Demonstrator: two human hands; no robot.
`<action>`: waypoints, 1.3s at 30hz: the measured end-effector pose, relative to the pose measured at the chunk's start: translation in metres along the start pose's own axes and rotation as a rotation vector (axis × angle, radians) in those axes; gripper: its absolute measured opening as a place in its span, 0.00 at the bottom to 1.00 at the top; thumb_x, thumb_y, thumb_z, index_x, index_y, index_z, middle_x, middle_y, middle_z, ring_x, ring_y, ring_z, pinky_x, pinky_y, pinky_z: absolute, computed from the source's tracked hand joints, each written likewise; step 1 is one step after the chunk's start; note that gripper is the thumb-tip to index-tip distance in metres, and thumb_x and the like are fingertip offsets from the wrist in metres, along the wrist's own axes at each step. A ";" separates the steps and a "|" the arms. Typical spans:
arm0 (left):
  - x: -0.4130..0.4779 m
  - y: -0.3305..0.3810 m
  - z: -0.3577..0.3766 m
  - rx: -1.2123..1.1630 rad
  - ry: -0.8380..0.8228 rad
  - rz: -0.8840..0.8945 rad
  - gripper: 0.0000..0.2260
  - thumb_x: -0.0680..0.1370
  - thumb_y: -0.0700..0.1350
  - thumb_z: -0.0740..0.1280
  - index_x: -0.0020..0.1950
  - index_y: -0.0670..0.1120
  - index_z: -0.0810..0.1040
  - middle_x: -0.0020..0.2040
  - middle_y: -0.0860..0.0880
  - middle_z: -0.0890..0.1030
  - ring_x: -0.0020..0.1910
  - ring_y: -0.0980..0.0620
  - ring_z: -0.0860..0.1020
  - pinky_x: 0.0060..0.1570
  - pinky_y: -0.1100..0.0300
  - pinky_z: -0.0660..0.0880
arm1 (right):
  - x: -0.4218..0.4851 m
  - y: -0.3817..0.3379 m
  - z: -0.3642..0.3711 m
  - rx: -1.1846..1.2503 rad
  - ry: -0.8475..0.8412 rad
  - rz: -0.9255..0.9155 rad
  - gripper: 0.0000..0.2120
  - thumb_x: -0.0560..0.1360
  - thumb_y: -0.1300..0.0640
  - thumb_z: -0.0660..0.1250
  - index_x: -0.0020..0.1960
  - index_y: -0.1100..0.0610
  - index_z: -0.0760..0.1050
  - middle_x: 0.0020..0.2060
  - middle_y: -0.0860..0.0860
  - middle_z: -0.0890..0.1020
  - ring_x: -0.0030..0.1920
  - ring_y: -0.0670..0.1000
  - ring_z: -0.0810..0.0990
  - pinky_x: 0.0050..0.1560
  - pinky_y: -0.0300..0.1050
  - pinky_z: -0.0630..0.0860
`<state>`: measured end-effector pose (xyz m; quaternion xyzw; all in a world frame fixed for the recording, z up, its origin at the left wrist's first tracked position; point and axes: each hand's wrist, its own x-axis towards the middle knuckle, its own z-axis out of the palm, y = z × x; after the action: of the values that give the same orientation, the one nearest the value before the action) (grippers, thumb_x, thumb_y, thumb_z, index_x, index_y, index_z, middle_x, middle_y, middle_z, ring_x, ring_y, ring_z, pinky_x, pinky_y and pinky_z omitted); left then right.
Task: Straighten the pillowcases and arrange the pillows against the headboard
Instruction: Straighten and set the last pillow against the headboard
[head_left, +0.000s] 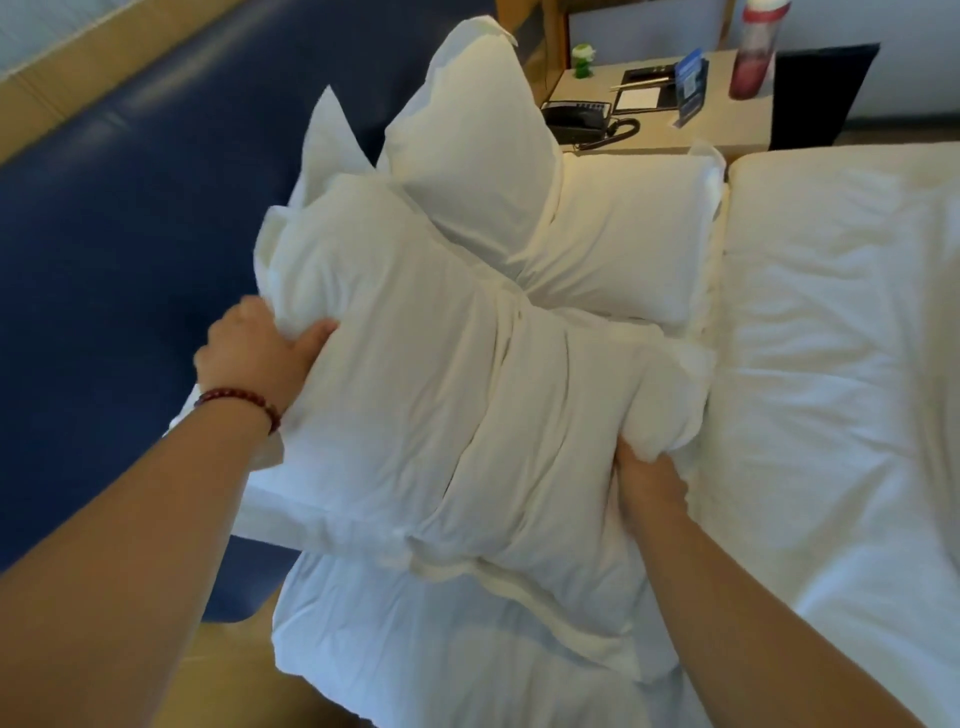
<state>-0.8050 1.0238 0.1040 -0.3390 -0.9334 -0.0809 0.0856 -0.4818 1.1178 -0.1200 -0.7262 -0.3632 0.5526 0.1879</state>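
Head view showed a white front pillow held between two bare hands, directly in front of the blue padded headboard. Its pillowcase was heavily creased, with a bunched ridge running across the middle. The left hand was clamped on the edge of the pillow nearest the headboard, thumb lying over the fabric and the fingers hidden behind it. A dark red bead bracelet circled that wrist. The right hand was closed on the corner of the pillow farthest from the headboard, with a fold of pillowcase gathered over the fingers.

Two further pillows stood farther along the headboard. An upright pillow leaned with one pointed corner raised, touching the front pillow. A flat pillow lay on the side of it away from the headboard, partly under the upright one. A rumpled white sheet covered the mattress on the side away from the headboard.

Beyond the pillows, past the end of the headboard, a wooden nightstand carried a black telephone, a notepad, a blue card stand, a small green figure and a red-tinted bottle.
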 end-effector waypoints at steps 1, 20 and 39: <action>-0.001 0.001 0.008 0.023 -0.082 -0.019 0.36 0.72 0.71 0.63 0.61 0.40 0.69 0.57 0.39 0.77 0.54 0.36 0.76 0.53 0.39 0.75 | 0.004 0.010 -0.004 0.045 -0.073 0.020 0.51 0.63 0.25 0.67 0.74 0.58 0.65 0.70 0.59 0.71 0.68 0.62 0.71 0.69 0.58 0.67; -0.067 0.088 0.204 0.418 -0.490 0.572 0.33 0.77 0.69 0.37 0.79 0.56 0.34 0.80 0.48 0.36 0.76 0.45 0.30 0.71 0.46 0.26 | 0.009 0.029 0.018 -0.113 0.079 -0.168 0.43 0.69 0.30 0.66 0.73 0.56 0.60 0.66 0.59 0.75 0.64 0.63 0.74 0.61 0.54 0.69; -0.125 0.098 0.213 -0.090 -0.493 0.453 0.31 0.79 0.68 0.44 0.79 0.60 0.41 0.81 0.49 0.39 0.79 0.46 0.36 0.73 0.42 0.35 | -0.004 0.068 -0.048 -0.021 0.432 -0.258 0.17 0.82 0.48 0.58 0.38 0.56 0.64 0.32 0.52 0.72 0.39 0.57 0.72 0.39 0.45 0.60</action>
<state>-0.6697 1.0654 -0.1204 -0.5506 -0.8225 -0.0164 -0.1417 -0.4156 1.0763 -0.1479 -0.7769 -0.4103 0.3522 0.3225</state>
